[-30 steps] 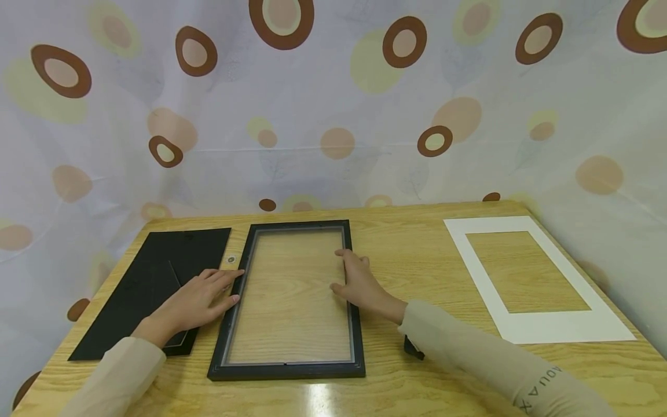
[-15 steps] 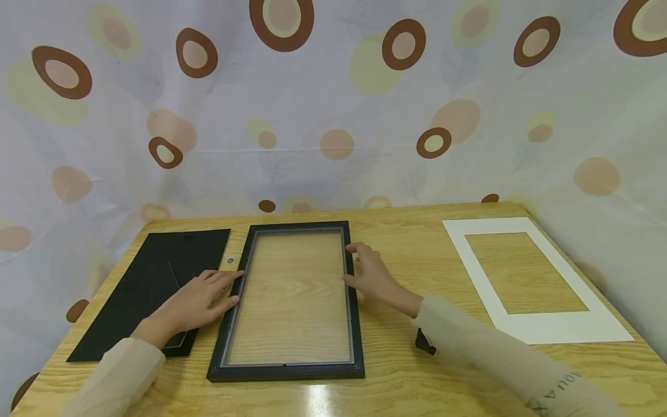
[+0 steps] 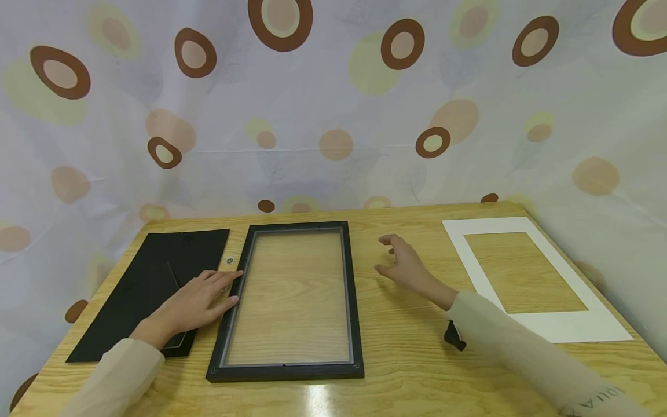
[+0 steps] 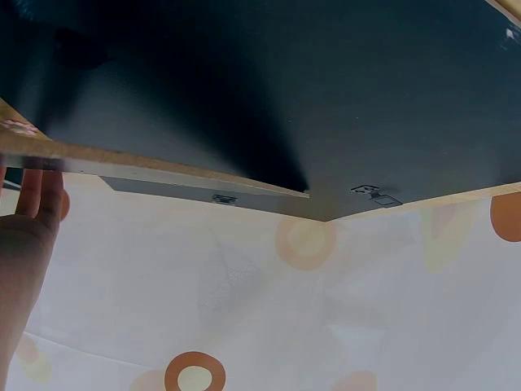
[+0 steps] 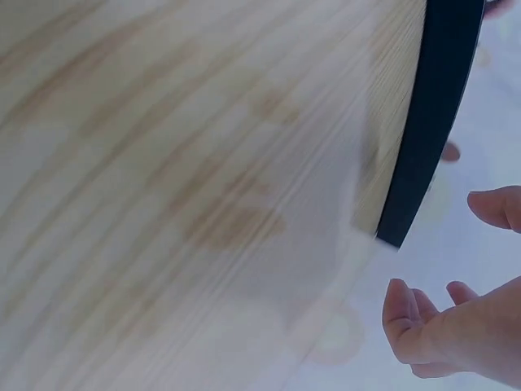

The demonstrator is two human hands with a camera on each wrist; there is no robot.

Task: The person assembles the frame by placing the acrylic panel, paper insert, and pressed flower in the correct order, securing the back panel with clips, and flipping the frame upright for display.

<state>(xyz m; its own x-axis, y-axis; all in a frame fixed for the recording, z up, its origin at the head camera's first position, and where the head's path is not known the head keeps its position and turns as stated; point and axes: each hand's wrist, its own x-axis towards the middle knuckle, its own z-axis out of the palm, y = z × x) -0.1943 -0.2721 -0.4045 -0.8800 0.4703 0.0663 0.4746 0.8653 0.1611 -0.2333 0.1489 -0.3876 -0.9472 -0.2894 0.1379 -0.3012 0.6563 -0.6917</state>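
A black picture frame (image 3: 283, 372) lies flat at the middle of the table, with a clear pane (image 3: 292, 295) inside it. The fingertips of my left hand (image 3: 193, 304) rest on the frame's left edge. Beneath that hand is a black backing board (image 3: 130, 289) with a stand leg on it, seen close up in the left wrist view. My right hand (image 3: 409, 269) hovers to the right of the frame, thumb and fingers spread and holding nothing. In the right wrist view a side of the black frame (image 5: 431, 106) is apart from the fingers.
A white mat board (image 3: 544, 327) with a rectangular opening lies on the right of the wooden table (image 3: 406, 370). A small round item (image 3: 230, 260) sits between backing board and frame. A patterned curtain (image 3: 333, 104) hangs behind.
My right hand has left the frame's right side and moved right, with nothing in it. The left hand has stayed on the frame's left edge; the frame looks unmoved.
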